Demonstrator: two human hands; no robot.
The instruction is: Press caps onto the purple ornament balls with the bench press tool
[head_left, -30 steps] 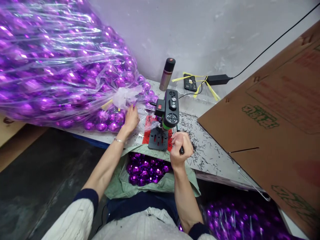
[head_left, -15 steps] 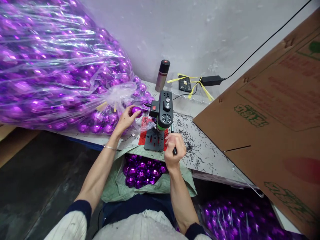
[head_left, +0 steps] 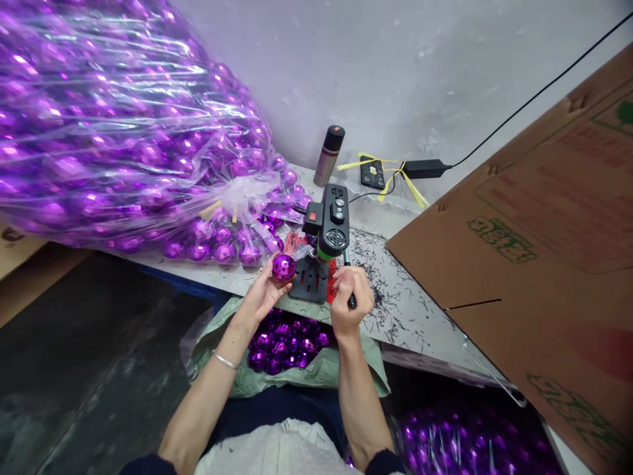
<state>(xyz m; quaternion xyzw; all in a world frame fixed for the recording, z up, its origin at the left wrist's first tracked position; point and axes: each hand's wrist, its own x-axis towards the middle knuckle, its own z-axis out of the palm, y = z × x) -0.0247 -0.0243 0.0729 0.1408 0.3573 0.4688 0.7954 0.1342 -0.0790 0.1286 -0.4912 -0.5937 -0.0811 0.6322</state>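
The left hand (head_left: 263,290) is closed lightly on a purple ball (head_left: 283,267), held by the fingers just left of the flat black base plate (head_left: 309,280) of a small drill press (head_left: 335,224); the right hand (head_left: 352,297) is clamped in a fist on the black grip (head_left: 352,301) of its lever. The ball is smooth and rounded, so a loose fingertip hold could let it roll away or drop into the open sack (head_left: 316,377) at the near edge of the desk (head_left: 410,313). If the lever were pulled while fingers lay under the head, they could be pinched or nicked. Loose clear film from the big bag (head_left: 123,132) on the left reaches close to the press and might snag there. The ball has mirror-like facets, glossy and probably brittle plastic, which would likely scratch under a hard squeeze. The sack is dull green, creased and woven-looking, while the bag is thin, shiny and stretched into ridges. Fine black shavings litter the pale desk, and a stiff brown cardboard box (head_left: 519,231) with crisp edges leans in from the right.
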